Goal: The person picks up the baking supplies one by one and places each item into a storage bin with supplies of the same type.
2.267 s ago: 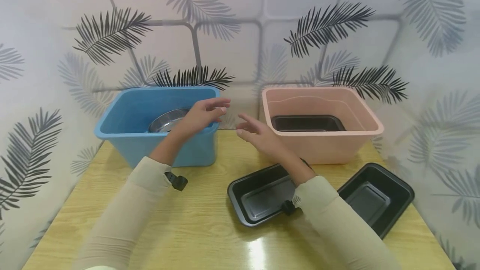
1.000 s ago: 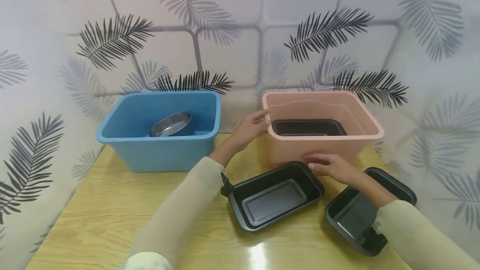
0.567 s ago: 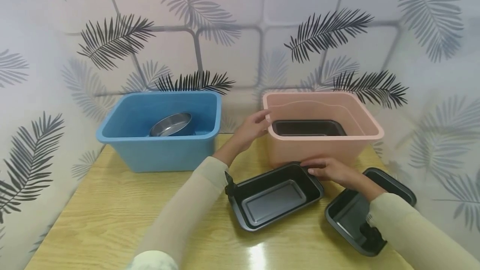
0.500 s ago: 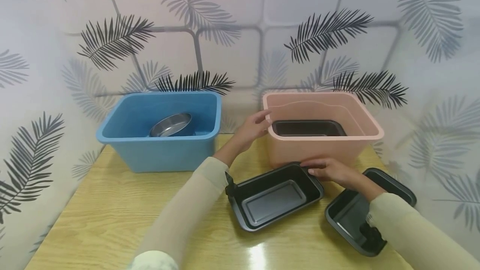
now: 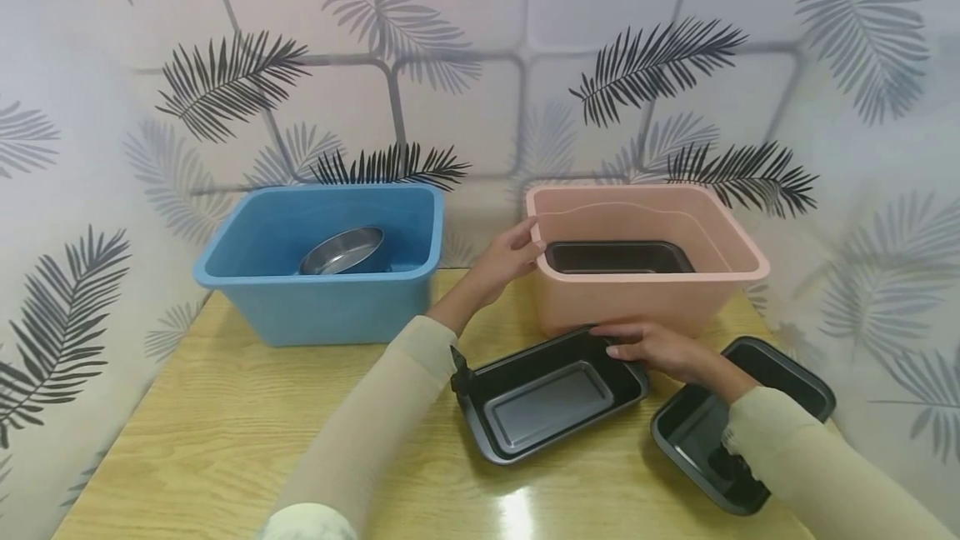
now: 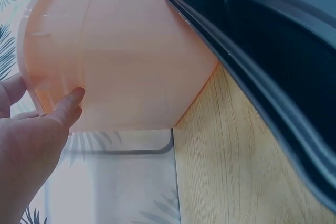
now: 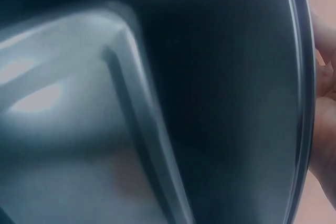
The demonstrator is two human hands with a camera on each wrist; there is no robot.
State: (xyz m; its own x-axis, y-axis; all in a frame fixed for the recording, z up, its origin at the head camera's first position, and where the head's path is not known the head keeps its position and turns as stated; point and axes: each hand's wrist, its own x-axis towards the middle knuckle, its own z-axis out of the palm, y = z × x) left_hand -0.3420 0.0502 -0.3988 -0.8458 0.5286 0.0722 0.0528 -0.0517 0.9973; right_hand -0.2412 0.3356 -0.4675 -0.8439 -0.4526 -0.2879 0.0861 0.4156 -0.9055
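Note:
My left hand (image 5: 504,261) is at the left end of the pink plastic tub (image 5: 645,298). Its fingers and thumb straddle the tub's rim, as the left wrist view shows with fingertips against the wall. A dark loaf pan (image 5: 547,407) lies askew on the table before the tub. My right hand (image 5: 660,348) pinches that pan's far right corner, fingers behind the rim and thumb over the inside. A second dark loaf pan (image 5: 697,440) sits under my right forearm, partly covered by it. Inside the pink tub lies another dark pan (image 5: 615,257).
To the left stands a blue plastic tub (image 5: 330,307) holding a tilted round metal pan (image 5: 343,252). Both tubs stand at the back of the wooden table (image 5: 225,423), against a leaf-patterned wall covering (image 5: 480,107).
My left hand went from near the blue tub to the pink tub's rim and stays there. My right hand moved down to the near loaf pan's corner, then slightly left along its rim.

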